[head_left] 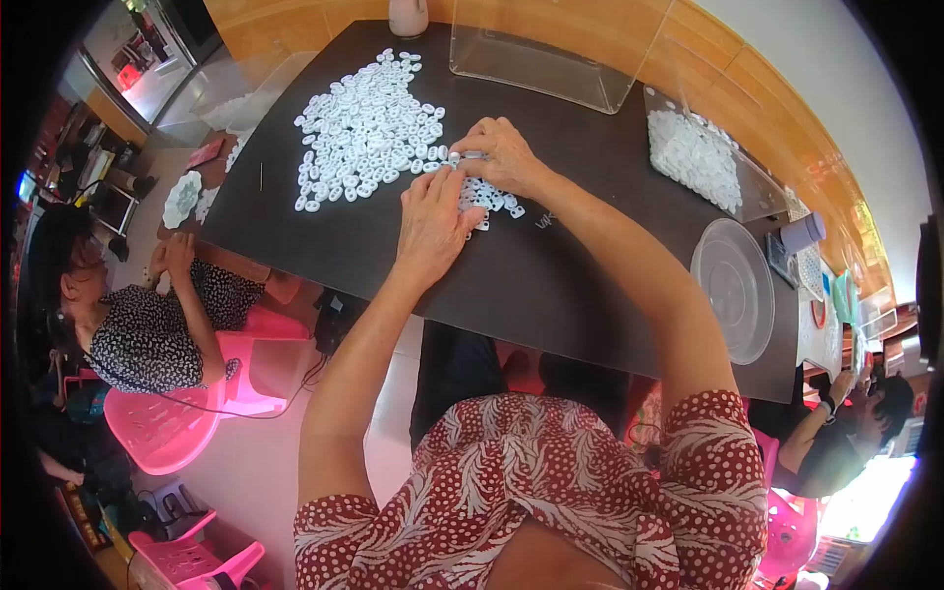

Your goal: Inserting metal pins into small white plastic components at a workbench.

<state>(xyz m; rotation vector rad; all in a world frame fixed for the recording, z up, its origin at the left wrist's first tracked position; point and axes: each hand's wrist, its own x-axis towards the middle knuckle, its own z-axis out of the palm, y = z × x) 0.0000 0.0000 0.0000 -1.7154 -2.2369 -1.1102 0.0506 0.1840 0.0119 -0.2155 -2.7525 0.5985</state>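
Observation:
A wide heap of small white plastic pieces (364, 123), many of them oval with two holes, covers the left part of the dark table. Both hands meet at its right edge. My left hand (433, 211) rests there with fingers bent and fingertips close together. Opposite it, my right hand (501, 157) has its thumb and fingers closed around a small pale piece (472, 155) whose kind I cannot make out. A smaller group of white pieces with holes (497, 200) lies under and beside the hands. What the left fingertips hold, if anything, is hidden.
The dark table (580, 285) bears a clear plastic box (536, 79) at the back. To the right are a tray of translucent white pieces (693, 157), a round clear lid (733, 290) and a lilac cup (803, 232). One person sits left on a pink chair (167, 423); another is far right.

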